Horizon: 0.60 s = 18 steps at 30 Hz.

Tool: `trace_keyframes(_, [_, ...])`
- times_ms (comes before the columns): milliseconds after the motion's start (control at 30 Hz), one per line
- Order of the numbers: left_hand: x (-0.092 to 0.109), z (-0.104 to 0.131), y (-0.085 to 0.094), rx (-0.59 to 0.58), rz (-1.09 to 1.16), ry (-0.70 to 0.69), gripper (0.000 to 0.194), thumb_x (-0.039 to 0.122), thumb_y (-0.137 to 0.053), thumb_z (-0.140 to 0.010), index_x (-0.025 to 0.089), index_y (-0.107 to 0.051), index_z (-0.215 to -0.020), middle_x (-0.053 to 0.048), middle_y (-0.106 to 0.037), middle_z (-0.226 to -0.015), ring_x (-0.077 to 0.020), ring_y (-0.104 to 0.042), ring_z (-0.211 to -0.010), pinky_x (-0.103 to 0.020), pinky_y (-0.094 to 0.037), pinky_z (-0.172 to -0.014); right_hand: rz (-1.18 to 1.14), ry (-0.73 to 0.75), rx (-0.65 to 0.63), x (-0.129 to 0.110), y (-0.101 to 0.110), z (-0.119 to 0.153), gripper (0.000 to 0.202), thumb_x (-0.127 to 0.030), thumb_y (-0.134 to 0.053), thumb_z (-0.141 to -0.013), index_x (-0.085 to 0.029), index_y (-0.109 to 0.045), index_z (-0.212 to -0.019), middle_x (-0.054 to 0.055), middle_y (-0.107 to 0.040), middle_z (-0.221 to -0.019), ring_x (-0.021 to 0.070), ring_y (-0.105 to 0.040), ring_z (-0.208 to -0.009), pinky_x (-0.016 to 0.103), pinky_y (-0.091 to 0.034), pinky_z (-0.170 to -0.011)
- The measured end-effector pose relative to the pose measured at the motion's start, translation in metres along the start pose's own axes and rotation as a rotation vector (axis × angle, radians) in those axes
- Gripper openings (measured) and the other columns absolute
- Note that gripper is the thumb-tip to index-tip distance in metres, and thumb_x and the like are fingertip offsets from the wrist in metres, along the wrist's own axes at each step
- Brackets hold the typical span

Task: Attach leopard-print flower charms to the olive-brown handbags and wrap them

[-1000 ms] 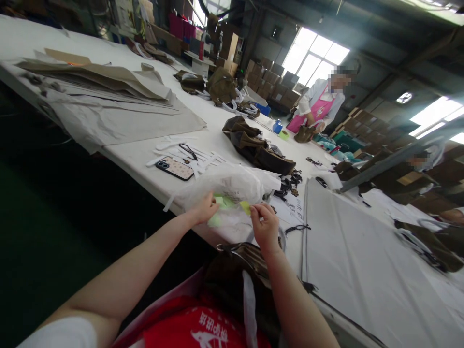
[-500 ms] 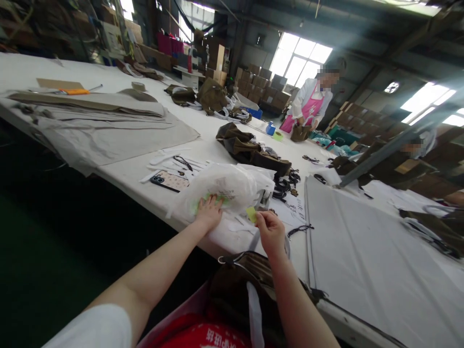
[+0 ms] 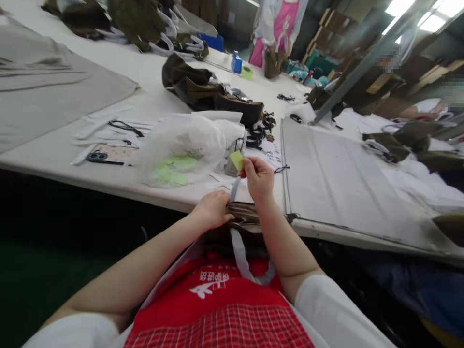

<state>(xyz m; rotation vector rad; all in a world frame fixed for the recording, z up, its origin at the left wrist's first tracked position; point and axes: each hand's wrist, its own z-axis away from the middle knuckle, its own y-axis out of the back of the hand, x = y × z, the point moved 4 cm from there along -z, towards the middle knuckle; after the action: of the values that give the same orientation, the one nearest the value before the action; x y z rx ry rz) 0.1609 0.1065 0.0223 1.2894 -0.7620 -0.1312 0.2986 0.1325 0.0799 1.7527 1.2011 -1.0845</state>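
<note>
While boxes [image 3: 338, 23] rise beyond the table [image 3: 125, 60], right grip [image 3: 260, 178] pinches yellow slip [image 3: 237, 160], left grip [image 3: 213, 209] a bag [image 3: 243, 210].

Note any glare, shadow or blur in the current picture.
Head view: windows at upper right are blown out, with haze nearby; head view: the floor below the table is near black at lower left; head view: lettering on the plastic bag is too blurred to read, but the yellow slip has a distinct outline.
</note>
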Motion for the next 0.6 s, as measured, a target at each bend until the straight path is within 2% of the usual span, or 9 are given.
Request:
trace_keyframes(100, [0.012, 0.019, -0.011, -0.092, 0.041, -0.020, 0.051, 0.040, -0.078, -0.061, 0.020, -0.057, -0.103, -0.009, -0.060, -0.108, -0.0281, -0.059, -0.100, -0.037, -0.049, -0.085, 0.017, -0.014, -0.137, -0.001, 0.011, 0.022, 0.021, -0.037, -0.055, -0.090, -0.018, -0.064, -0.093, -0.003, -0.062, -0.066, 0.0097, -0.060, -0.056, 0.022, -0.051, -0.059])
trace_keyframes(233, [0.015, 0.036, -0.014, -0.120, 0.096, -0.003, 0.067, 0.039, -0.078, -0.058, 0.019, -0.051, -0.115, -0.009, -0.058, -0.113, -0.0295, -0.059, -0.104, -0.040, -0.049, -0.090, 0.204, -0.031, -0.557, -0.004, 0.031, 0.067, 0.012, -0.023, -0.055, -0.091, -0.019, -0.065, -0.093, 0.000, -0.065, -0.081, 0.0107, -0.064, -0.069, 0.023, -0.051, -0.068])
trace_keyframes(300, [0.017, 0.043, -0.016, -0.129, 0.128, 0.008, 0.067, 0.038, -0.076, -0.060, 0.020, -0.050, -0.118, -0.009, -0.057, -0.115, -0.0290, -0.060, -0.103, -0.040, -0.049, -0.090, 0.362, 0.027, -0.763, -0.005, 0.037, 0.087, 0.012, -0.018, -0.056, -0.090, -0.018, -0.067, -0.093, 0.002, -0.066, -0.087, 0.0126, -0.064, -0.078, 0.024, -0.050, -0.073])
trace_keyframes(367, [0.021, 0.048, -0.017, -0.121, 0.154, 0.006, 0.066, 0.038, -0.073, -0.063, 0.020, -0.048, -0.122, -0.009, -0.056, -0.117, -0.0283, -0.061, -0.102, -0.040, -0.050, -0.090, 0.567, 0.111, -0.913, -0.003, 0.039, 0.102, 0.012, -0.017, -0.058, -0.089, -0.018, -0.070, -0.092, 0.004, -0.068, -0.091, 0.0155, -0.064, -0.084, 0.026, -0.049, -0.078])
trace_keyframes(467, [0.030, 0.052, -0.019, -0.094, 0.169, -0.013, 0.067, 0.036, -0.070, -0.065, 0.019, -0.047, -0.126, -0.010, -0.055, -0.119, -0.0283, -0.060, -0.106, -0.040, -0.049, -0.094, 0.876, 0.181, -1.054, 0.009, 0.030, 0.117, 0.015, -0.016, -0.056, -0.090, -0.015, -0.071, -0.090, 0.009, -0.069, -0.094, 0.0201, -0.065, -0.085, 0.030, -0.049, -0.077])
trace_keyframes(600, [0.039, 0.056, -0.023, -0.060, 0.177, -0.039, 0.073, 0.035, -0.072, -0.064, 0.018, -0.046, -0.130, -0.010, -0.053, -0.123, -0.0287, -0.056, -0.113, -0.040, -0.046, -0.100, 1.091, 0.152, -1.122, 0.028, 0.016, 0.131, 0.022, -0.014, -0.050, -0.092, -0.010, -0.071, -0.098, 0.015, -0.070, -0.096, 0.0237, -0.067, -0.086, 0.031, -0.049, -0.075])
